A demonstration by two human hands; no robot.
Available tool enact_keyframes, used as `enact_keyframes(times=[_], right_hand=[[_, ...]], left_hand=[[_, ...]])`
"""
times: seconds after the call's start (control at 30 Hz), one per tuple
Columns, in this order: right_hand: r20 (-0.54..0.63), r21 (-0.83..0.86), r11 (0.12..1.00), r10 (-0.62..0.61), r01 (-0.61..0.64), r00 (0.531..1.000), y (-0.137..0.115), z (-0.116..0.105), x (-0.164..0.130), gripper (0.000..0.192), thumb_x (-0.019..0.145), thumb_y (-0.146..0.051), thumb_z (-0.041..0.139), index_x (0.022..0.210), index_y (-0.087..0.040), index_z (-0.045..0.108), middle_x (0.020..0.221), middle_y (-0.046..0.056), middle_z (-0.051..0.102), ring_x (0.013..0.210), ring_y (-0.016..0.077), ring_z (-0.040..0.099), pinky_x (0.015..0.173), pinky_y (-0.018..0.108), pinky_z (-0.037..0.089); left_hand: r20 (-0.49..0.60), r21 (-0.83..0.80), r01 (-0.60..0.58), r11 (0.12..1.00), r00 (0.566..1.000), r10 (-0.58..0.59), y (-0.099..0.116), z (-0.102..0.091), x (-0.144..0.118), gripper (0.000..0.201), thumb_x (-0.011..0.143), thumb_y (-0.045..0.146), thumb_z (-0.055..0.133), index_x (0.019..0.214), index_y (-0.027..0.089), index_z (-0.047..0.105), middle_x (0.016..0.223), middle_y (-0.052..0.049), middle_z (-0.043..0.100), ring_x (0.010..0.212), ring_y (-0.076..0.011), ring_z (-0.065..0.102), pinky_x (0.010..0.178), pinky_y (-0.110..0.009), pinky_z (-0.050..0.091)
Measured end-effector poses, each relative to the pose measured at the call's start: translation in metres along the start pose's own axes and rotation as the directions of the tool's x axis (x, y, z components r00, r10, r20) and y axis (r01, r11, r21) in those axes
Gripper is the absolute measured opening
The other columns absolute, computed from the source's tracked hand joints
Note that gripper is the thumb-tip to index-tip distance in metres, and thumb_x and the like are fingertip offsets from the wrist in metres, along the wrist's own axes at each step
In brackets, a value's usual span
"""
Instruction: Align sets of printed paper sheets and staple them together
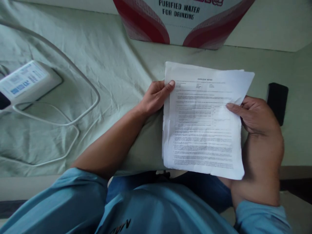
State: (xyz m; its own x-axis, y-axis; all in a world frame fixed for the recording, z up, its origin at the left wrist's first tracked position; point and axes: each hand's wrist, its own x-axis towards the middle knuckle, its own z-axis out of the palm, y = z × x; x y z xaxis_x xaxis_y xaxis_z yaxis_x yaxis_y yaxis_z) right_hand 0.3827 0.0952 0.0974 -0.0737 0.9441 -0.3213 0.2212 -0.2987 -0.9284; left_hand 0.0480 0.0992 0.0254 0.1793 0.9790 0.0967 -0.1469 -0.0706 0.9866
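A thin stack of white printed paper sheets (203,123) is held just above the near edge of a surface covered by a pale green wrinkled cloth (109,65), in front of the person's blue shirt (151,208). The stack's left edge is pinched by the left hand (153,97), the thumb laid on the top sheet near its upper corner and the other fingers curled behind. The right edge is gripped by the right hand (255,115), its thumb pressed flat on the page and the fingers closed underneath. A black rectangular object (276,100) is seen lying just beyond the right hand. A red and white carton printed with "PURIFIED WATER FOR DRINKING" (180,19) is placed past the sheets. Well apart to the left, a white power adapter (26,83) with looping white cables (73,97) is laid on the cloth.
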Motion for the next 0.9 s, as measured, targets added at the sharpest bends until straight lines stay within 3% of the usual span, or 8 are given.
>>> enact_keyframes(times=[0.23, 0.53, 0.9], right_hand=[[-0.024, -0.016, 1.0, 0.01, -0.011, 1.0, 0.0007, -0.0005, -0.0006, 0.044, 0.062, -0.052, 0.109, 0.096, -0.03, 0.092, 0.092, 0.002, 0.089, 0.076, 0.02, 0.081, 0.081, 0.037, 0.07], [-0.023, -0.01, 0.999, 0.031, -0.031, 0.999, -0.0012, 0.0033, -0.0025, 0.044, 0.061, -0.051, 0.109, 0.096, -0.031, 0.092, 0.096, 0.002, 0.09, 0.08, 0.0227, 0.083, 0.087, 0.042, 0.072], [0.027, -0.027, 0.998, 0.054, -0.053, 0.998, -0.005, 0.0087, -0.0055, 0.043, 0.057, -0.045, 0.11, 0.093, -0.03, 0.092, 0.094, 0.001, 0.089, 0.084, 0.0233, 0.083, 0.104, 0.048, 0.069]], left_hand=[[-0.024, -0.008, 0.021, 1.0, 0.999, -0.021, -0.0033, -0.0021, -0.001, 0.054, 0.106, 0.066, 0.066, 0.082, 0.018, 0.067, 0.062, -0.001, 0.06, 0.066, -0.0197, 0.073, 0.051, -0.026, 0.055], [-0.011, 0.099, 0.012, 0.995, 1.0, -0.011, 0.0012, -0.0016, -0.0019, 0.062, 0.104, 0.077, 0.063, 0.082, 0.019, 0.069, 0.066, -0.002, 0.066, 0.068, -0.0192, 0.074, 0.054, -0.027, 0.058], [-0.052, 0.045, -0.018, 0.999, 0.998, 0.021, -0.0039, -0.002, -0.0006, 0.064, 0.104, 0.078, 0.06, 0.073, 0.021, 0.064, 0.06, -0.001, 0.056, 0.059, -0.0166, 0.067, 0.049, -0.028, 0.052]])
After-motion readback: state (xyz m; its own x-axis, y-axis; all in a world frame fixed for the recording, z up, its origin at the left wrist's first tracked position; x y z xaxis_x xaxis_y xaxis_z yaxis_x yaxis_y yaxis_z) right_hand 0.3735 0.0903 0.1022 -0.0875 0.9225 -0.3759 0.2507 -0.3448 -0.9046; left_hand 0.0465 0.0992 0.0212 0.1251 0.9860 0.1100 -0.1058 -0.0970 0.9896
